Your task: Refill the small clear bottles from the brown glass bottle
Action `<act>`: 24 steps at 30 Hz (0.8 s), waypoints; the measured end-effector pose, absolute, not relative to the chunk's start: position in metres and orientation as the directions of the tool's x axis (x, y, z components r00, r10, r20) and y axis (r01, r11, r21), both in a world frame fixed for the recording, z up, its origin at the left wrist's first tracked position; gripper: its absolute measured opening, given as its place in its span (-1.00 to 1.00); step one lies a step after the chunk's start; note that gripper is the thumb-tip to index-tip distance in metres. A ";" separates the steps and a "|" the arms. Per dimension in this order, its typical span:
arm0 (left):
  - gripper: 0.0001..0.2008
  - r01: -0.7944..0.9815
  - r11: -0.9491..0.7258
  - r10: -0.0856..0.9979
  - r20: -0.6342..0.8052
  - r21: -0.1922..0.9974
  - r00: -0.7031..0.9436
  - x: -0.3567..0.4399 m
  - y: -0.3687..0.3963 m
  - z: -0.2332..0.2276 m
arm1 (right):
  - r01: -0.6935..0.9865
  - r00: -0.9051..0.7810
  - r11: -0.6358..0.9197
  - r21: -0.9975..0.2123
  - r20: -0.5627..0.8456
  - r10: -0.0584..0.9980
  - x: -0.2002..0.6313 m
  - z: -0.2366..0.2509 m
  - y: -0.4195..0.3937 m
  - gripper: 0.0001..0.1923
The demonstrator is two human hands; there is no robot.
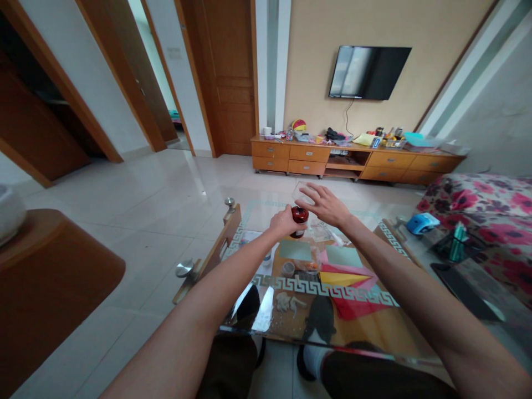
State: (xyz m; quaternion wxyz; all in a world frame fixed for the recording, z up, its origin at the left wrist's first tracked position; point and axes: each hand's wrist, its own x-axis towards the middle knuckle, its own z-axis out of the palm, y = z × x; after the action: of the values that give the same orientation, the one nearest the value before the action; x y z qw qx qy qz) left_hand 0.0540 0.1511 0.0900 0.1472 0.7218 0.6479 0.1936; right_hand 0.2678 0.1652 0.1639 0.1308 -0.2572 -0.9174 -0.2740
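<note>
Now one jar [300,216]; two hands [285,221] [326,204]

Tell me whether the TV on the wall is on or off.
Off, as far as it shows: the TV screen is dark, with only pale window reflections on its left part and no picture.

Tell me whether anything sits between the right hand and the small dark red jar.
Nothing visible does. The left hand grips the jar, and the right hand hovers open just beside its top.
</note>
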 end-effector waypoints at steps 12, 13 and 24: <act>-0.11 0.873 -0.119 0.992 0.093 0.473 0.086 0.053 0.154 0.086 | 0.492 -0.857 0.776 0.396 0.377 0.351 0.267 0.168 0.171 -0.31; -0.11 0.871 -0.125 0.991 0.095 0.476 0.090 0.052 0.154 0.086 | 0.484 -0.862 0.778 0.401 0.372 0.345 0.267 0.168 0.172 -0.31; -0.08 0.866 -0.116 0.992 0.098 0.487 0.077 0.050 0.154 0.083 | 0.475 -0.864 0.787 0.394 0.381 0.330 0.261 0.167 0.173 -0.27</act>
State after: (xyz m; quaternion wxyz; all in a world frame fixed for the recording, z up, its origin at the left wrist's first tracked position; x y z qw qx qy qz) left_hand 0.0505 0.1544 0.0831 0.1529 0.7179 0.6471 0.2064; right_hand 0.2605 0.1727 0.1666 0.1473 -0.2156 -0.9337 -0.2449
